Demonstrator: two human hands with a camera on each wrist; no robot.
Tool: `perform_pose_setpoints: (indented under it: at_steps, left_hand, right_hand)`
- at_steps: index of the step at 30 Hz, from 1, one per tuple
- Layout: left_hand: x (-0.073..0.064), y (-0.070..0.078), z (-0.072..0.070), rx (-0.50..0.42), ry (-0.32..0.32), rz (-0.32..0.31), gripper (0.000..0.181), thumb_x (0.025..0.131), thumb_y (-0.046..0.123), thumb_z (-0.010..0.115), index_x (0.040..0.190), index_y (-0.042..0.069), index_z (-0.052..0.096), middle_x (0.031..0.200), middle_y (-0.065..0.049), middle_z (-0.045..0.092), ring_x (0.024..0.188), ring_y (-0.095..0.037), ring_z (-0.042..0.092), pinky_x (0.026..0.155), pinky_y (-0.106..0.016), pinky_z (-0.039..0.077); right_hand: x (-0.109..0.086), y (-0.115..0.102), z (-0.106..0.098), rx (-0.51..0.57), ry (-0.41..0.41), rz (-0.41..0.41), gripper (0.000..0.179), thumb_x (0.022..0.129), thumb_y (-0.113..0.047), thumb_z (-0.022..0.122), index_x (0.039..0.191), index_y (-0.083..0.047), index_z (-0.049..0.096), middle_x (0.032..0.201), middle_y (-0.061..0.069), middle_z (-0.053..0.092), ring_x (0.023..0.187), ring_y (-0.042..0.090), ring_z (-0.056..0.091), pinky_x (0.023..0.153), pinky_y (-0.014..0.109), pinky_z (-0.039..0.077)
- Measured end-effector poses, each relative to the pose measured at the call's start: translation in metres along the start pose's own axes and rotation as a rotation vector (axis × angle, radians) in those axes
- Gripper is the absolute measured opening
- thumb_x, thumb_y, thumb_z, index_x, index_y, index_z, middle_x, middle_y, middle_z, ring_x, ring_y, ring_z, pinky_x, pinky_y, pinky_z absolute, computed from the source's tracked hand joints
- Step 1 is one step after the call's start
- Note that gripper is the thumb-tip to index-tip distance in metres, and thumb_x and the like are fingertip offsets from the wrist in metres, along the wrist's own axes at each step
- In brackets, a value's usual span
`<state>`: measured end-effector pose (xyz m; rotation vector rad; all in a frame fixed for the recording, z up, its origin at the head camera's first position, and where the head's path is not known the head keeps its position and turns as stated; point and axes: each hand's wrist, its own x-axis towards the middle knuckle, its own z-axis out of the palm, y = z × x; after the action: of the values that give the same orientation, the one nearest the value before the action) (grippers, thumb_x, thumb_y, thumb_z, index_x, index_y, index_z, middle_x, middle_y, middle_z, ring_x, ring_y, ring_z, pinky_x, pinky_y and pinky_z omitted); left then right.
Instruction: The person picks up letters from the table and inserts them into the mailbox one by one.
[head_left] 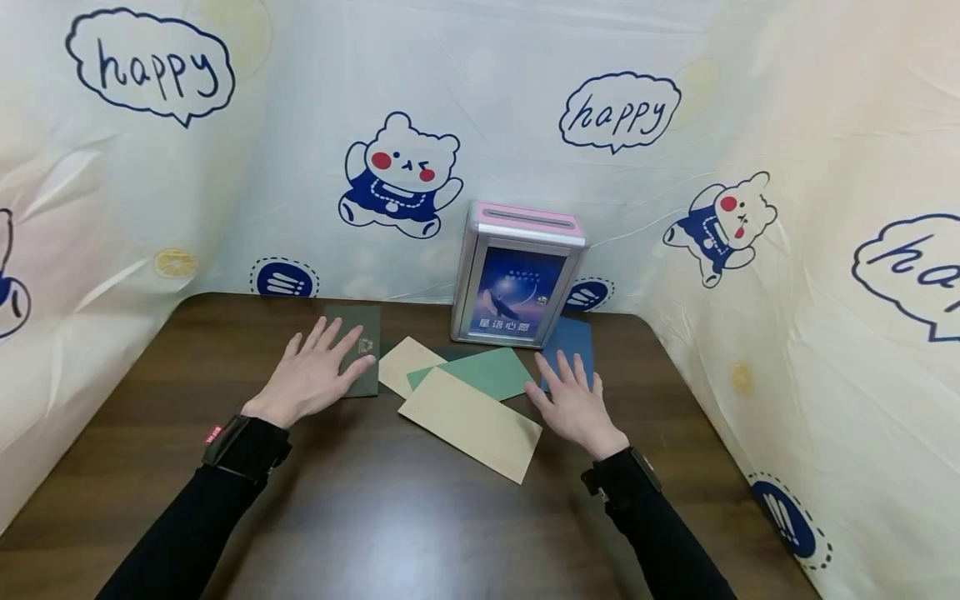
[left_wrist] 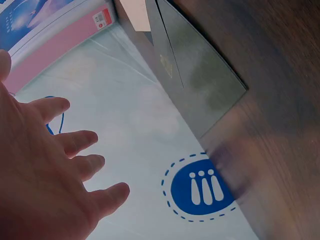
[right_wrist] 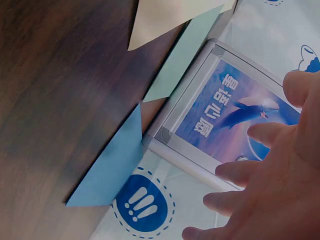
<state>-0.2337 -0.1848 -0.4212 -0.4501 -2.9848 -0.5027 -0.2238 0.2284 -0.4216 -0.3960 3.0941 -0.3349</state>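
The tabletop (head_left: 360, 533) I'm looking at is brown and wood-grained, with a pale sheen spread across its near middle. Toward the back a box (head_left: 517, 287) stands upright on it, a little right of centre. Cards lie flat in front and to both sides: a grey-green card (head_left: 369, 333) on the left near the back edge, a blue card (head_left: 573, 335) just beside the box on its right. Between them is an overlapping heap. The front cream card (head_left: 472, 425) partly covers the green card (head_left: 483, 372), which crosses the back cream card (head_left: 405, 362); a dark strip (head_left: 453, 352) shows beyond these, mostly hidden.
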Motion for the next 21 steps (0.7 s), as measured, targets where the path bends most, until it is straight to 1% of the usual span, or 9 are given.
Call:
perform_pose_setpoints:
  at_steps: [3,6,8,10,12,15,19,21]
  left_hand:
    - [-0.002,0.003,0.004,-0.012,-0.014,-0.003,0.077,0.096,0.064,0.027,0.151,0.011,0.028,0.155,-0.023,0.015,0.143,-0.040,0.003,0.107,-0.066,0.003]
    - [-0.002,0.010,0.007,-0.040,-0.035,-0.002,0.075,0.097,0.063,0.025,0.151,0.011,0.028,0.155,-0.022,0.016,0.142,-0.040,0.004,0.107,-0.066,0.004]
    - [-0.002,0.015,0.010,-0.059,-0.043,0.001,0.075,0.097,0.063,0.024,0.151,0.010,0.029,0.155,-0.022,0.017,0.142,-0.040,0.005,0.107,-0.066,0.007]
    - [0.000,0.021,0.013,-0.069,-0.045,0.001,0.076,0.097,0.062,0.024,0.149,0.007,0.031,0.154,-0.023,0.018,0.142,-0.040,0.008,0.106,-0.067,0.012]
    - [0.003,0.026,0.015,-0.072,-0.036,-0.002,0.077,0.097,0.062,0.028,0.147,0.003,0.035,0.153,-0.024,0.020,0.141,-0.040,0.013,0.104,-0.067,0.017]
    - [0.007,0.034,0.019,-0.061,-0.021,-0.001,0.073,0.098,0.057,0.036,0.141,-0.002,0.042,0.148,-0.026,0.028,0.136,-0.042,0.026,0.099,-0.067,0.028]
    - [0.010,0.042,0.027,-0.087,-0.027,-0.010,0.062,0.098,0.047,0.048,0.136,-0.003,0.049,0.135,-0.027,0.042,0.123,-0.041,0.041,0.091,-0.061,0.039]
    - [0.011,0.046,0.033,-0.112,-0.045,-0.034,0.059,0.096,0.044,0.053,0.133,-0.002,0.051,0.128,-0.027,0.047,0.115,-0.040,0.047,0.087,-0.057,0.043]
  right_hand:
    - [-0.003,-0.002,0.004,0.017,-0.010,0.005,0.064,0.099,-0.057,0.033,0.153,-0.024,0.023,0.156,0.019,0.017,0.142,0.041,0.004,0.105,0.069,0.004]
    - [-0.006,-0.004,0.008,0.026,-0.037,0.028,0.065,0.098,-0.057,0.037,0.152,-0.024,0.025,0.155,0.018,0.018,0.142,0.042,0.005,0.105,0.069,0.007]
    - [-0.008,-0.004,0.010,0.025,-0.063,0.043,0.065,0.097,-0.058,0.038,0.152,-0.024,0.026,0.155,0.018,0.019,0.142,0.042,0.006,0.105,0.069,0.009]
    - [-0.009,-0.005,0.012,0.022,-0.090,0.051,0.066,0.097,-0.059,0.037,0.152,-0.024,0.027,0.155,0.018,0.020,0.142,0.042,0.007,0.106,0.067,0.011]
    - [-0.010,-0.007,0.014,0.021,-0.106,0.051,0.066,0.097,-0.059,0.038,0.151,-0.022,0.030,0.154,0.019,0.022,0.141,0.043,0.009,0.106,0.067,0.012]
    - [-0.010,-0.012,0.017,0.009,-0.116,0.049,0.066,0.096,-0.059,0.039,0.149,-0.020,0.035,0.152,0.020,0.026,0.140,0.044,0.015,0.104,0.069,0.015]
    - [-0.011,-0.021,0.024,-0.012,-0.141,0.083,0.066,0.093,-0.061,0.044,0.147,-0.022,0.040,0.151,0.018,0.030,0.138,0.045,0.022,0.101,0.070,0.020]
    - [-0.011,-0.027,0.026,-0.007,-0.157,0.099,0.069,0.091,-0.062,0.048,0.146,-0.022,0.041,0.150,0.019,0.033,0.136,0.045,0.024,0.099,0.071,0.021]
